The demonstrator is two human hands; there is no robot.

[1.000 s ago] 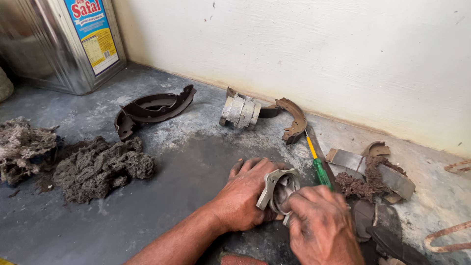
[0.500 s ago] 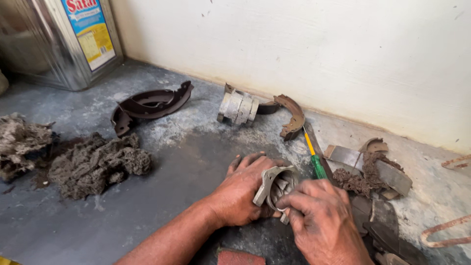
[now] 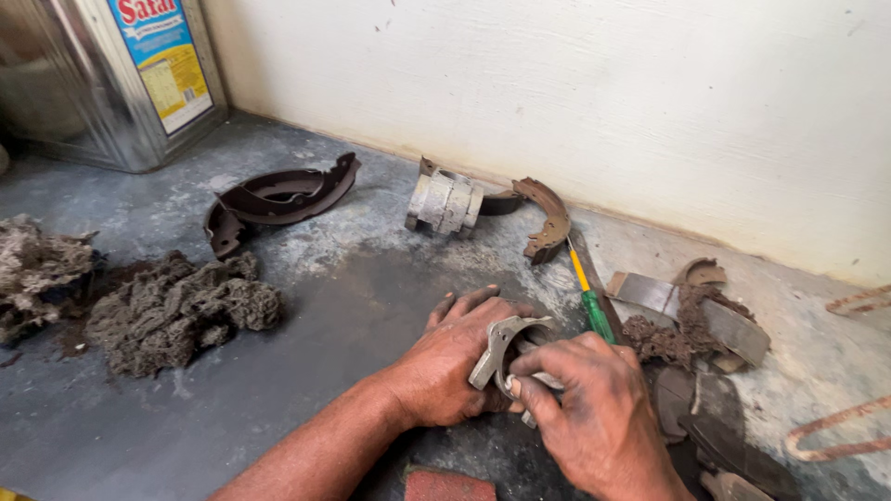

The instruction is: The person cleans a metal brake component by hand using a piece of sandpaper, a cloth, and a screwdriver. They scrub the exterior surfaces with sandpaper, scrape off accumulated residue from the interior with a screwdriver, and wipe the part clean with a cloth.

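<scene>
Hands both stay clenched on the grey metal bracket low on the counter (screwdriver at two o'clock): brace it with your left hand while your right hand works its face in short, firm strokes.

You're on a stained grey concrete floor along a pale wall. Lying on it: metal tin far left, two clumps of dirty fibre waste left, dark brake shoes, silver stacked shoes, rusty shoe by the wall, green-yellow screwdriver, worn linings and debris right.
</scene>
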